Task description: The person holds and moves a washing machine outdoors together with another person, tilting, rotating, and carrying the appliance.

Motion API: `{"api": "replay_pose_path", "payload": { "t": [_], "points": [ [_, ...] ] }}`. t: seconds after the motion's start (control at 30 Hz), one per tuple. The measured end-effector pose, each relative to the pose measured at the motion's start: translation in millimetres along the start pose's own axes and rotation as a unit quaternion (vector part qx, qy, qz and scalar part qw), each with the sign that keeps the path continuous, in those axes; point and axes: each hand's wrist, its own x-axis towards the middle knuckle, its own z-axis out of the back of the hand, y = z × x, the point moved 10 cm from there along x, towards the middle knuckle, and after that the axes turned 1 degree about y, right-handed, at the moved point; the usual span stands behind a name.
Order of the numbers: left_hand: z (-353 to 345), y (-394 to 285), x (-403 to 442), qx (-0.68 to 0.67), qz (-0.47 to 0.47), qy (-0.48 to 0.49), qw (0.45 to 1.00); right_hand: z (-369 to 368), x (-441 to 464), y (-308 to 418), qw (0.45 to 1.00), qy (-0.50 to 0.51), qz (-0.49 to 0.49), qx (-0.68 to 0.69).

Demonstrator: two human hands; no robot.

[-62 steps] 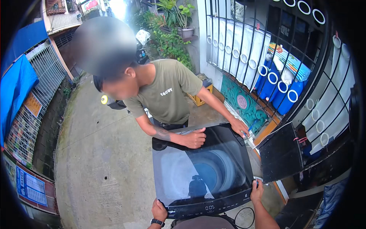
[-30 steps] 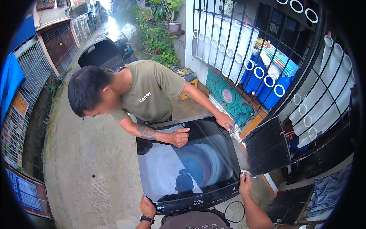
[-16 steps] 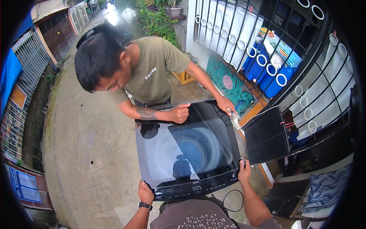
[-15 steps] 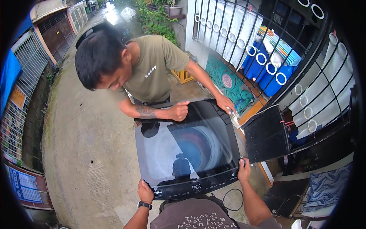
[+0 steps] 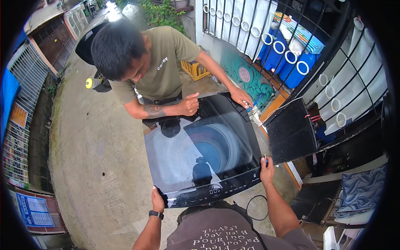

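A top-load washing machine [image 5: 241,188] with a dark glass lid stands below me, its display lit on the front panel. My left hand [image 5: 158,201], with a watch on the wrist, is wrapped round its near left corner. At the near right corner, my right hand [image 5: 267,170] grips the edge, with a small blue and metal item at its fingers. Across the machine a person in an olive shirt [image 5: 166,58] leans over it, one fist above the far edge and the other hand at the far right corner. The drum shows through the glass.
Concrete ground [image 5: 96,150] lies to the left. On the right are a black barred grille [image 5: 354,71], a black panel [image 5: 291,133] and blue drums [image 5: 291,66]. A yellow crate [image 5: 194,71] sits behind the person. A cable loop [image 5: 247,207] hangs near my right forearm.
The machine, both my hands and the person appear higher in the view. My hands keep their places at the two near corners, and the person stays bent over the lid.
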Motion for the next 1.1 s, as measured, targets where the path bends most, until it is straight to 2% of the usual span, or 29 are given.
{"api": "replay_pose_path", "payload": {
  "t": [0.03,0.07,0.17,0.23,0.37,0.43,0.47,1.1],
  "points": [
    [-6.3,0.2,-1.2,-0.097,0.04,0.036,0.994,0.7,-0.7,1.0,1.0,-0.001,0.004,0.003],
    [-8.1,10.8,1.9,-0.135,0.073,0.064,0.986,1.7,-0.6,1.3,1.0,-0.003,0.003,0.006],
    [-8.0,1.8,5.0,-0.154,0.108,0.075,0.979,2.0,-0.9,0.0,1.0,-0.009,-0.001,0.02],
    [-6.2,-4.1,11.5,-0.123,0.11,0.07,0.984,-2.0,-0.2,-10.3,0.999,0.004,-0.037,0.034],
    [-14.3,-23.4,24.5,-0.116,0.091,0.011,0.989,-3.9,0.7,-16.5,0.998,0.009,-0.044,0.032],
    [-2.8,-39.7,24.3,0.014,0.036,-0.072,0.997,-2.2,-0.1,-15.3,0.999,0.004,-0.045,0.029],
    [-0.5,-37.2,24.2,0.037,0.042,-0.095,0.994,-2.9,0.0,-14.6,0.999,0.006,-0.045,0.03],
    [3.5,-42.0,22.1,0.099,0.046,-0.13,0.985,-5.1,2.1,-12.0,0.999,0.03,-0.031,0.023]
  ]
}}
